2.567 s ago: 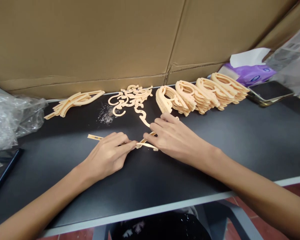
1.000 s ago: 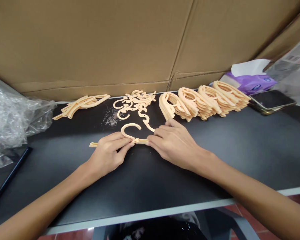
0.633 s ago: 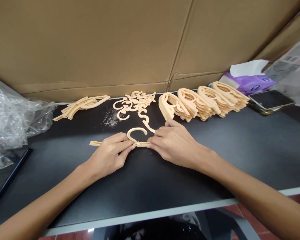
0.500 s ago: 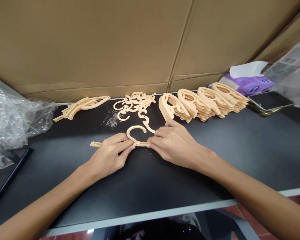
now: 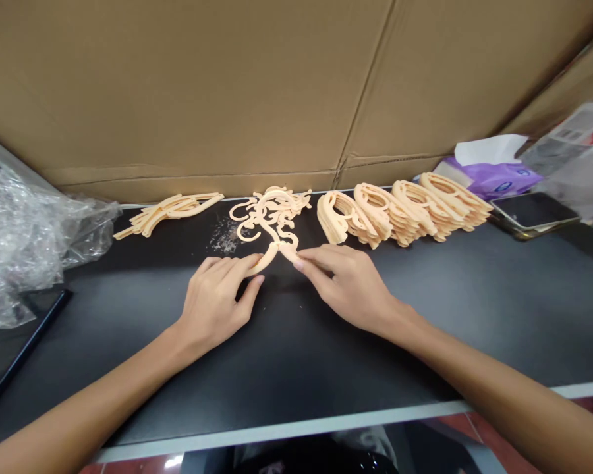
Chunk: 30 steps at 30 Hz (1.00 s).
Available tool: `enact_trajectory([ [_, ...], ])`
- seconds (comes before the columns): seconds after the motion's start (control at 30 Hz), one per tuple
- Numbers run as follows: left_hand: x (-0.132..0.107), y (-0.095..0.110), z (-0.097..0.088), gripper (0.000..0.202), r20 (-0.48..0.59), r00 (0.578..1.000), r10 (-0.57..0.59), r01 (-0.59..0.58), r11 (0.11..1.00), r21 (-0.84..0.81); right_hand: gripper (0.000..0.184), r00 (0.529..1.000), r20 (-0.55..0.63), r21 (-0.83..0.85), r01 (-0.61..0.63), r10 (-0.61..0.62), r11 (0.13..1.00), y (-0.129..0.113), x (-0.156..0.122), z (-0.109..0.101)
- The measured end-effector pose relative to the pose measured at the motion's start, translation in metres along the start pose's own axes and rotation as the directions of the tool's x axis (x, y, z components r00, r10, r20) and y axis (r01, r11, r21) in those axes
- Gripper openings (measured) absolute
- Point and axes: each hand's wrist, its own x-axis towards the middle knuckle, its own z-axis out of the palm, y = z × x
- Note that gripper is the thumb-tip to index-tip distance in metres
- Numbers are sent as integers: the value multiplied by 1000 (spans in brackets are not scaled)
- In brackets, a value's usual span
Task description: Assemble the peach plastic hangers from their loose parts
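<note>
A cream plastic folding clothes hanger [image 5: 267, 255] is held between my two hands, its hook pointing away from me and its two arms sloping down from the joint. My left hand [image 5: 217, 293] has its fingers on the left arm, the thumb slightly below it. My right hand [image 5: 348, 283] pinches the right arm between thumb and fingers. Just behind the hanger lies a pile of loose cream hooks [image 5: 285, 204], which its hook overlaps in view. Loose hanger arms [image 5: 170, 209] lie to the left. Folded hangers [image 5: 340, 217] stand in several stacked groups at the right.
Clear plastic wrap [image 5: 24, 230] and a dark flat panel [image 5: 34, 342] are at the left. A phone [image 5: 536, 209] and a purple tissue pack [image 5: 504, 178] lie at the right. Cardboard [image 5: 202, 92] walls off the back of the black table [image 5: 286, 375].
The hanger has tilted from nearly level arms to arms sloping down, and its hook now reaches farther back. My left thumb has come away from the joint.
</note>
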Motion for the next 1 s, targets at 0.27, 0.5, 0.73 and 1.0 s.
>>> enact_trajectory([
  [0.27, -4, -1, 3, 27, 60, 993, -97, 102, 990, -92, 18, 999, -41, 197, -12, 21, 980, 2, -1, 4],
  [0.5, -1, -1, 0, 16, 67, 987, -145, 154, 975, -162, 12, 988, -100, 126, 126, -114, 984, 6, 1, 2],
  [0.73, 2, 3, -5, 7, 23, 999, -46, 46, 999, -12, 21, 984, 53, -18, 173, -171, 985, 3, -5, 6],
  [1.0, 6, 7, -9, 15, 76, 997, 17, -30, 985, 170, 24, 972, 102, -214, 230, -212, 949, 4, -5, 16],
])
